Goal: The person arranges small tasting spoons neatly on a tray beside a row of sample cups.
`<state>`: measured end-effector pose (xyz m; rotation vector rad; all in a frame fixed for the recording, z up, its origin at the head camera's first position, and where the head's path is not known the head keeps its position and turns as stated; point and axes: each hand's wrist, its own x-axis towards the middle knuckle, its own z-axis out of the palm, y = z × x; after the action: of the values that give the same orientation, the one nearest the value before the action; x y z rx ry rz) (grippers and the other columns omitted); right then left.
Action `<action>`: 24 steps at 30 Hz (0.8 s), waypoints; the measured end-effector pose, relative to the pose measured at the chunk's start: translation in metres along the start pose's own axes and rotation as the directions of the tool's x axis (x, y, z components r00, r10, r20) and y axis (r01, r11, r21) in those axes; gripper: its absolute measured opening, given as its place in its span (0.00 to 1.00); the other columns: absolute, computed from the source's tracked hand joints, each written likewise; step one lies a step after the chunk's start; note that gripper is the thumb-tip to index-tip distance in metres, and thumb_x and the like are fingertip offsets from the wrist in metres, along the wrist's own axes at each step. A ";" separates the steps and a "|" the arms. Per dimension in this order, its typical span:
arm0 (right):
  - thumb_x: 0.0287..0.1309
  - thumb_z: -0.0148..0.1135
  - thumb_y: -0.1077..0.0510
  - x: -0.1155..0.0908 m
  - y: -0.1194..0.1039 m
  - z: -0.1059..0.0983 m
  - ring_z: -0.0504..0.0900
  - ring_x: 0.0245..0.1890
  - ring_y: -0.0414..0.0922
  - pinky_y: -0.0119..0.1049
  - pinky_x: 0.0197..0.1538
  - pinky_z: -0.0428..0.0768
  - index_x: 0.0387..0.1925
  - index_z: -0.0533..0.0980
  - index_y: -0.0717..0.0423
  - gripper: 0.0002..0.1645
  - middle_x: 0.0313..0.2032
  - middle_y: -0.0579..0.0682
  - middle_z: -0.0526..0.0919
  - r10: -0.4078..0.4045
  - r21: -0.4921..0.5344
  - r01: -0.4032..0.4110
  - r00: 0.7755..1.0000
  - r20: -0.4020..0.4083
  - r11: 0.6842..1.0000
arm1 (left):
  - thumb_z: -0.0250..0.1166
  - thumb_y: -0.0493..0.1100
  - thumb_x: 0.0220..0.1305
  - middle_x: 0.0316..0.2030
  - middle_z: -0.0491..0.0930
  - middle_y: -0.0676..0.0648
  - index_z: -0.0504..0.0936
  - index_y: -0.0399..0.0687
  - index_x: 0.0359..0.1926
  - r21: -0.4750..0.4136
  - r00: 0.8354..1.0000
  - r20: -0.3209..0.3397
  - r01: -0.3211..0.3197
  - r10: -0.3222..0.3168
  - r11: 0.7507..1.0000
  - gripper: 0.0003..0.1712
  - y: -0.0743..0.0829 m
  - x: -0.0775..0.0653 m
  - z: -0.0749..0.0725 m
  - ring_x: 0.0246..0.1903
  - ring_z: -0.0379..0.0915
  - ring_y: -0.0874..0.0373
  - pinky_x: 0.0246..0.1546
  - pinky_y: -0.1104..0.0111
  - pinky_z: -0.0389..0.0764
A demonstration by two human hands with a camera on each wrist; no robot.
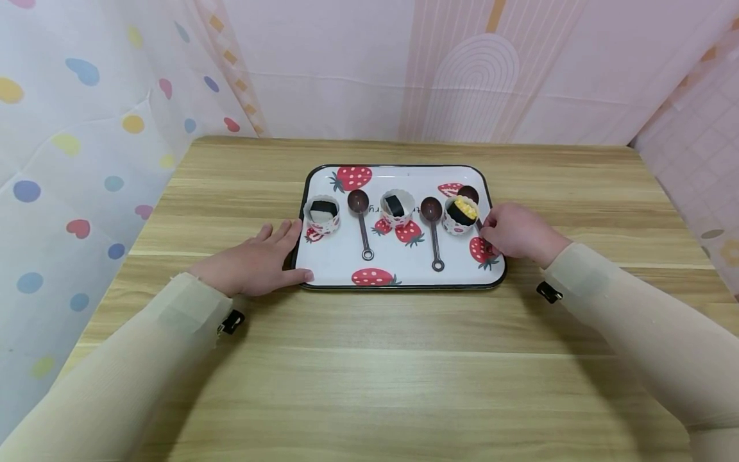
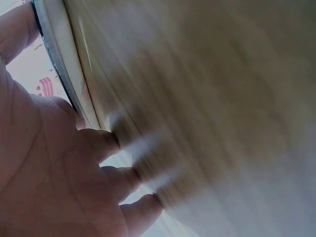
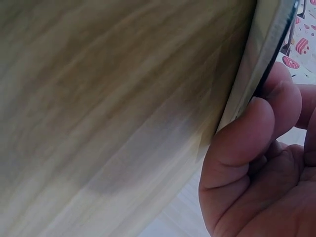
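Note:
My left hand (image 1: 254, 260) lies spread at the left edge of the white strawberry tray (image 1: 331, 260), its thumb over the near left corner and its fingers along the side. At the tray's right end, my right hand (image 1: 519, 234) has curled fingers and pinches the handle of a brown spoon (image 1: 469, 193), partly hidden behind a cup. Two more brown spoons, a left one (image 1: 358, 201) and a middle one (image 1: 431, 210), lie with handles toward me. Between and beside them stand paper cups with an onigiri (image 1: 323, 210), a black-wrapped piece (image 1: 395, 206) and a yellow-topped sushi (image 1: 464, 210).
The tray sits on a wooden table (image 1: 381, 372) whose far edge meets a pink patterned curtain (image 1: 335, 77). A dotted white cloth (image 1: 86, 160) hangs on the left. Each sleeve carries a small black clip near the wrist.

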<state>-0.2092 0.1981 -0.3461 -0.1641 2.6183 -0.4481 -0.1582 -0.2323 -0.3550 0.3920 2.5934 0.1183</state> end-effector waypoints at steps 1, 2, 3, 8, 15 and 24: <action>0.78 0.52 0.53 0.000 0.000 0.000 0.78 0.28 0.46 0.36 0.30 0.73 0.45 0.80 0.62 0.18 0.26 0.51 0.84 0.002 0.001 -0.002 1.000 0.000 1.000 | 0.54 0.76 0.72 0.84 0.36 0.30 0.33 0.39 0.85 0.000 1.000 0.000 -0.002 0.002 1.000 0.65 0.000 0.000 0.000 0.79 0.33 0.20 0.78 0.33 0.47; 0.78 0.52 0.52 0.000 0.000 0.000 0.78 0.28 0.46 0.36 0.30 0.73 0.46 0.80 0.63 0.18 0.26 0.51 0.84 0.004 0.003 -0.004 1.000 0.002 1.000 | 0.53 0.77 0.72 0.84 0.36 0.30 0.33 0.39 0.85 0.000 1.000 -0.001 -0.005 0.005 1.000 0.65 0.000 0.000 0.000 0.79 0.33 0.20 0.78 0.33 0.47; 0.78 0.51 0.52 0.000 0.000 0.000 0.78 0.28 0.46 0.37 0.30 0.73 0.46 0.80 0.63 0.18 0.26 0.51 0.84 0.005 0.004 -0.005 1.000 0.004 1.000 | 0.54 0.76 0.72 0.84 0.36 0.30 0.33 0.39 0.84 0.000 1.000 -0.001 -0.006 0.006 1.000 0.65 0.000 0.000 -0.001 0.79 0.33 0.20 0.78 0.33 0.48; 0.79 0.51 0.52 0.001 -0.001 0.000 0.78 0.28 0.46 0.36 0.30 0.74 0.45 0.81 0.63 0.19 0.26 0.51 0.84 0.012 0.006 -0.012 1.000 0.011 1.000 | 0.54 0.76 0.72 0.84 0.36 0.30 0.33 0.39 0.84 0.003 1.000 0.001 -0.008 0.008 1.000 0.65 0.000 0.000 -0.001 0.79 0.33 0.20 0.78 0.33 0.47; 0.75 0.56 0.47 -0.001 -0.002 0.001 0.78 0.28 0.46 0.35 0.29 0.75 0.44 0.84 0.63 0.22 0.26 0.51 0.85 0.006 -0.027 -0.006 1.000 -0.010 1.000 | 0.53 0.77 0.72 0.84 0.36 0.30 0.33 0.40 0.85 -0.004 1.000 0.001 -0.009 0.009 1.000 0.65 0.000 -0.001 -0.001 0.79 0.32 0.20 0.79 0.34 0.47; 0.74 0.59 0.46 -0.001 -0.003 0.002 0.78 0.31 0.48 0.36 0.30 0.73 0.45 0.86 0.62 0.22 0.29 0.52 0.84 -0.026 -0.074 0.025 1.000 -0.010 0.997 | 0.53 0.76 0.72 0.84 0.35 0.31 0.32 0.40 0.85 -0.008 1.000 0.003 -0.002 0.002 1.000 0.65 -0.001 0.000 0.000 0.80 0.32 0.20 0.79 0.34 0.46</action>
<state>-0.2074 0.1949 -0.3462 -0.2205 2.6478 -0.3617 -0.1583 -0.2329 -0.3549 0.3921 2.5889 0.1287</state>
